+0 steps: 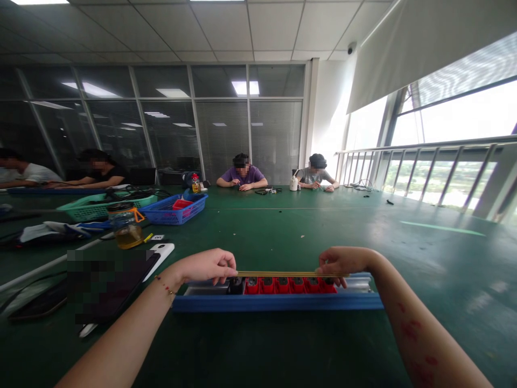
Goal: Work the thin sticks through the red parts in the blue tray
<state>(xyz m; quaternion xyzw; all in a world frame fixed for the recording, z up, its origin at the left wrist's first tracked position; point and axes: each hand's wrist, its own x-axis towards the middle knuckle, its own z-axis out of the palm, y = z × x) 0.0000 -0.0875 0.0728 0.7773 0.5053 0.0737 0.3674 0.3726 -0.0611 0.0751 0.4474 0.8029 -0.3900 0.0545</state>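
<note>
A long, thin brass-coloured strip (pixel 278 274) stretches level between my hands. My left hand (pixel 220 264) pinches its left end, fingers closed. Near the other end, my right hand (pixel 335 262) has its thumb and fingers closed on the strip. Just under it lies a long blue track (pixel 278 304) with a silvery metal channel (pixel 202 289) inside. A row of several red blocks (pixel 267 286) with dark tops fills the channel's middle. At the row's left end sits a black block (pixel 236 286), partly under my left fingers. Whether the strip touches the blocks, I cannot tell.
On the green table (pixel 258 231), a blue basket (pixel 177 211) holds a red tray. A green basket (pixel 105 207) with dark cables and a jar of amber liquid (pixel 127 231) stand left. Nearer lies a dark tablet-like slab (pixel 117 285). Several people work across the table.
</note>
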